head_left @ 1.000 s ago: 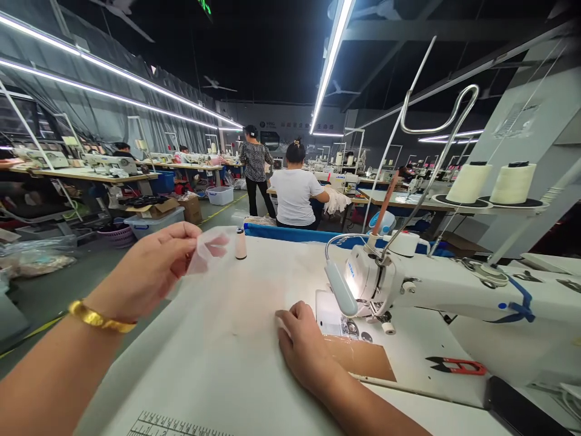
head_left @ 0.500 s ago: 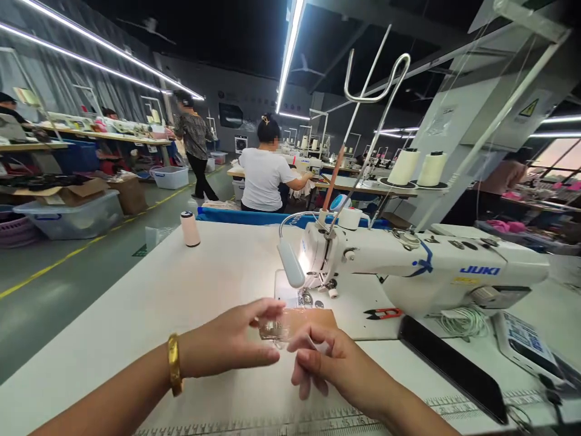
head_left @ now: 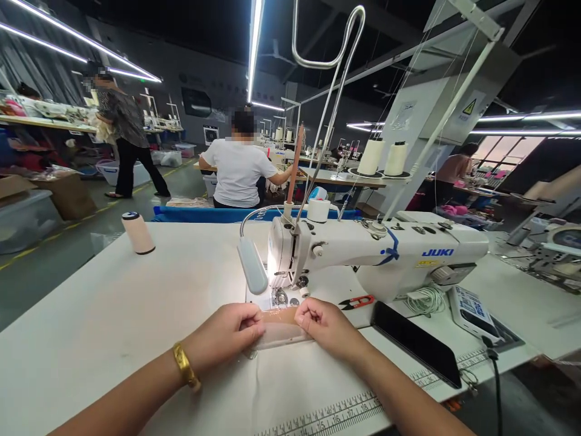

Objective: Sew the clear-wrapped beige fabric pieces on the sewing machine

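In front of the needle, my left hand (head_left: 238,327) pinches the left end of a pale, see-through sheet (head_left: 281,334). My right hand (head_left: 320,324) is closed on its right end, so the sheet is stretched between them. Whether it is thin cloth or film I cannot make out. A tan-brown piece (head_left: 280,316) with a glossy surface shows along its far edge; my fingers hide its ends. Just beyond stands the white sewing machine (head_left: 354,248), its presser foot (head_left: 278,297) lit by a grey lamp (head_left: 253,266).
Right of my hands lie red-handled thread snips (head_left: 358,302), a black phone (head_left: 415,342) and a coiled pale cable (head_left: 426,300). A peach thread cone (head_left: 138,233) stands at the table's far left. A printed ruler (head_left: 336,418) runs along the front edge. Co-workers are beyond the table.
My hands were apart with fingers spread, the right one at a pale scrap; now both pinch the see-through sheet. The view has turned right, and a co-worker walks on at the left.
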Demonstrator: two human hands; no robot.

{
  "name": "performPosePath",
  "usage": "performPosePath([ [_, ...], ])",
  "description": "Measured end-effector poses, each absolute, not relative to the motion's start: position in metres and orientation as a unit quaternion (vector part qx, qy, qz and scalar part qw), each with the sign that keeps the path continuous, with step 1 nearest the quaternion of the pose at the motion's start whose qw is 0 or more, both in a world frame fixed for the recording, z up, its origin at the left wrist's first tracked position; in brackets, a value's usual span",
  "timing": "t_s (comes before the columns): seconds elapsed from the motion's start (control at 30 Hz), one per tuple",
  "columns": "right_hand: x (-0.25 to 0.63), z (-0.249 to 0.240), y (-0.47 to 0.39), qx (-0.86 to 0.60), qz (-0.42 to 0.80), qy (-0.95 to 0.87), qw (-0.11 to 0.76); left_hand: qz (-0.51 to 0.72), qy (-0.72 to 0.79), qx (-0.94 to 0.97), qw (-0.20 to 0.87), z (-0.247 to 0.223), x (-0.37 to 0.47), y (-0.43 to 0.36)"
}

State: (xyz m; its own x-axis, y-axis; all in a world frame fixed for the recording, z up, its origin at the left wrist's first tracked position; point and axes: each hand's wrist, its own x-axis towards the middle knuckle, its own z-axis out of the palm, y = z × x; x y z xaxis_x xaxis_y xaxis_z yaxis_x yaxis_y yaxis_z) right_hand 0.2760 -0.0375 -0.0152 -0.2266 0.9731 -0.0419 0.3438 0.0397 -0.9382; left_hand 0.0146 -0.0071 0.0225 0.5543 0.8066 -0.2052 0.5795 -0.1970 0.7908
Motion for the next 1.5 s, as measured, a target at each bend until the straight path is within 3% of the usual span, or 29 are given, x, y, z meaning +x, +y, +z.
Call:
performPosePath([
  [0.27,0.278,-0.008,-0.045,-0.520,0.456,-0.643,0.330,0.153,0.507,0.729,0.434,0.016,0.007,-0.006],
  [0.73,0.280,-0.023,-0.037,-0.577,0.320,-0.658,0.364,0.157,0.507,0.761,0.373,0.011,0.007,-0.008],
  [1.03,0.282,-0.024,-0.035,-0.594,0.207,-0.691,0.356,0.256,0.362,0.885,0.142,-0.003,0.009,-0.015],
  [1.2,0.284,-0.025,-0.041,-0.584,0.187,-0.716,0.335,0.180,0.354,0.899,0.183,0.000,0.012,-0.020],
  [1.37,0.277,-0.014,-0.051,-0.547,0.204,-0.741,0.331,0.154,0.414,0.849,0.291,0.010,0.023,-0.019],
  [1.5,0.277,0.003,-0.066,-0.421,0.387,-0.738,0.357,0.151,0.351,0.875,0.299,0.018,0.032,-0.028],
])
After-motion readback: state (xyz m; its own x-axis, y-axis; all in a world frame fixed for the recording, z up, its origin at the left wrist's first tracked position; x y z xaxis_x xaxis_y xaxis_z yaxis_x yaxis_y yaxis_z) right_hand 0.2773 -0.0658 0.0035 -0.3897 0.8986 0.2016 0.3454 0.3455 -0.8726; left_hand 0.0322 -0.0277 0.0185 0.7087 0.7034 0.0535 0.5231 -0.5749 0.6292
